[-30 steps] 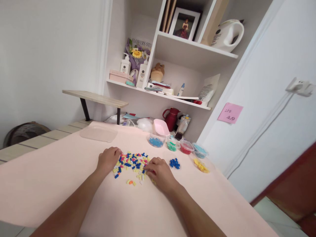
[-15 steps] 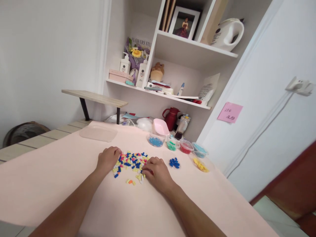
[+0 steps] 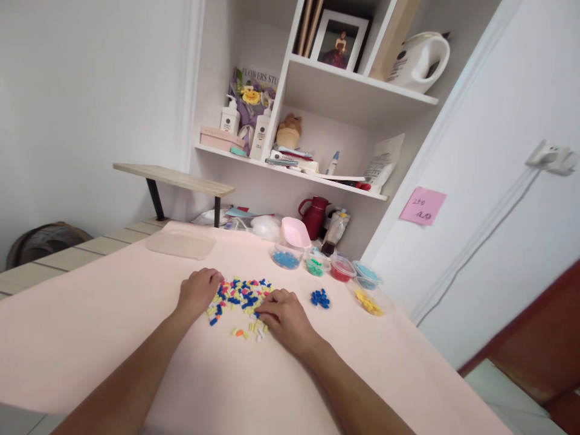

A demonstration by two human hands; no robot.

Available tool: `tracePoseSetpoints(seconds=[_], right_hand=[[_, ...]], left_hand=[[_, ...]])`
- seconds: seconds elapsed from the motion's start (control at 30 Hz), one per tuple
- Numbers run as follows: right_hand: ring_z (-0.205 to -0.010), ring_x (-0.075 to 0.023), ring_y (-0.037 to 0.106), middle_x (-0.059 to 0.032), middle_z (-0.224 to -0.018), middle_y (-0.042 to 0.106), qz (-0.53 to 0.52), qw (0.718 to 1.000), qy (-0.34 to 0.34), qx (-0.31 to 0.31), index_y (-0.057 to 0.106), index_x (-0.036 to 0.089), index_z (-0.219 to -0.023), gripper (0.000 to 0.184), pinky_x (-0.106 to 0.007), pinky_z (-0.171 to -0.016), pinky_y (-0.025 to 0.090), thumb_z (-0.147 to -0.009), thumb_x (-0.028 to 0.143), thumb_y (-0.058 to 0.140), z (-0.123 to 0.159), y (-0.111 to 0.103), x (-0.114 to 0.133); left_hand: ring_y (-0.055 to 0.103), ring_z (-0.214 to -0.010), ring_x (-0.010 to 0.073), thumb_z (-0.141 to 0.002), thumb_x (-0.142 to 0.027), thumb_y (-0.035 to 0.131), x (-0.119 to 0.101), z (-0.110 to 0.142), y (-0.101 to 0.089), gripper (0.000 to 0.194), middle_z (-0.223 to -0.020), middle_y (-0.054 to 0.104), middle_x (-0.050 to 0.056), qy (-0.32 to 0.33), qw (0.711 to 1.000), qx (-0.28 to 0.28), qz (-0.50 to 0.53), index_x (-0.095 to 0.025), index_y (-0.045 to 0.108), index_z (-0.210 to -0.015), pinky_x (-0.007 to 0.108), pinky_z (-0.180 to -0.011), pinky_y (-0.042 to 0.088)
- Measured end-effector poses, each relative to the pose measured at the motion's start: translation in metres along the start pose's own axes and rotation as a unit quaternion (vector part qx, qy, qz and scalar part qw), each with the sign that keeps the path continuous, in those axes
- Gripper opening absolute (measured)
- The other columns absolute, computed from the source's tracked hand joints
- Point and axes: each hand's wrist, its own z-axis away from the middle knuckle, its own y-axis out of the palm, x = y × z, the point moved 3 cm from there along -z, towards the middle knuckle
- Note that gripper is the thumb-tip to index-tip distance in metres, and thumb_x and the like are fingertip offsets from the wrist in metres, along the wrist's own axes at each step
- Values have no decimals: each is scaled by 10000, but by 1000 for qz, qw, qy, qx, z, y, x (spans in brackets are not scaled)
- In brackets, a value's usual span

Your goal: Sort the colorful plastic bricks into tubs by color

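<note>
A heap of small mixed-colour pieces, blue, yellow, red and white, lies on the pink table cover. My left hand rests curled at the heap's left edge, fingers bent under. My right hand lies at the heap's right side, its fingertips pinched together on pieces at the lower right of the heap; what they hold is too small to name. A little group of dark blue pieces sits apart to the right.
Behind the heap stand small clear tubs with sorted blue pieces, green ones, red ones and light blue ones; yellow pieces lie at the right. A clear lid lies at the back left. Shelves and a red jug stand behind.
My right hand has slid a little left and forward into the lower right of the heap. My left hand has stayed put.
</note>
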Motion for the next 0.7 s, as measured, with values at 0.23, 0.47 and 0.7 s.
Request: tracePoseSetpoints(seconds=[0.23,0.47,0.7], right_hand=[[-968,-205,568,-17,-1019,683,-9,1000,-9,13,732,303,-961,224,-366,-868,364,-849,146,619,-3,3,5],[-994,-204,561,-4,-993,688,-44,999,1,-5,724,293,-875,249,-372,-897,360,-788,81,627,-4,1,11],[-971,-207,604,-35,-975,694,-163,976,63,-130,718,249,-845,131,-355,-899,430,-806,191,608,-1,-35,-34]], left_hand=[[605,-993,236,-857,-305,331,-1,1,-1,394,-1035,726,7,0,1000,-5,-1,-280,717,-782,331,-765,400],[607,-1004,235,-868,-310,326,-1,0,0,404,-1039,729,6,-2,1000,-2,-7,-286,723,-795,334,-773,398],[617,-1009,245,-855,-323,343,-2,-2,-4,392,-1041,732,-2,-5,1000,5,-10,-300,733,-823,328,-750,416]])
